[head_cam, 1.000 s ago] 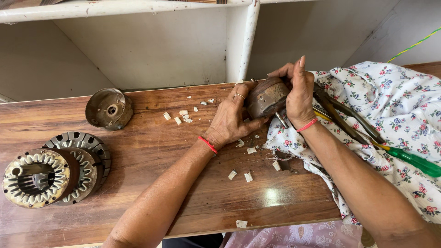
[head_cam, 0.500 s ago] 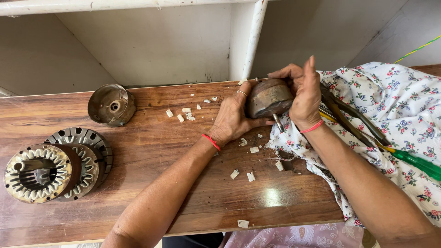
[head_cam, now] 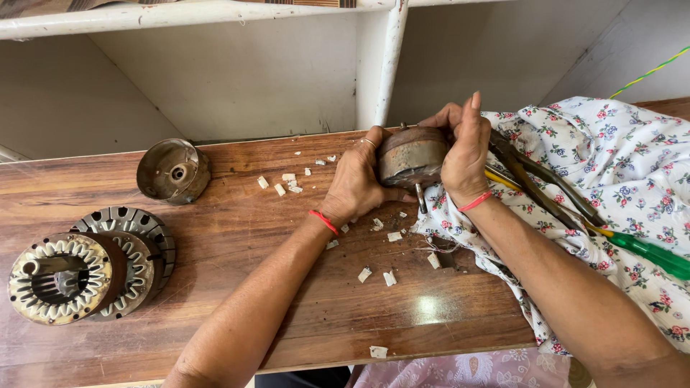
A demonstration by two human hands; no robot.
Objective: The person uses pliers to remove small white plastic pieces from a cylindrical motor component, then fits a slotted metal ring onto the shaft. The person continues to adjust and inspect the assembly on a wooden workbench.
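Rotor [head_cam: 411, 156], a rusty round drum, sits clamped between both hands above the far part of the table [head_cam: 237, 237], just in front of the white post [head_cam: 390, 61]. Its flat face looks toward the camera, and a short shaft [head_cam: 420, 199] sticks down from its underside toward the cloth's edge. The left hand [head_cam: 357, 185] presses against the drum's left side, thumb hooked under the lower rim, fingers curled up along the far edge; a ring shows on one finger and a red thread circles the wrist. The right hand [head_cam: 466, 154] covers the drum's right side, palm against the metal, fingers closed over the top rim with one fingertip raised free. A red thread sits on this wrist too.

Just right of the drum lies a flowered cloth [head_cam: 611, 172], draped over the table's right end. On it rest dark pliers [head_cam: 539, 179] and a green-handled screwdriver [head_cam: 647, 251], both partly hidden behind the right hand. Small white chips [head_cam: 289, 182] are scattered on the wood to the left of the left hand and below both wrists. Well to the left stands a metal cup-shaped cover [head_cam: 172, 170], tilted with its hollow facing the camera. Near the table's left edge two toothed stators [head_cam: 86, 269] lie one overlapping the other.
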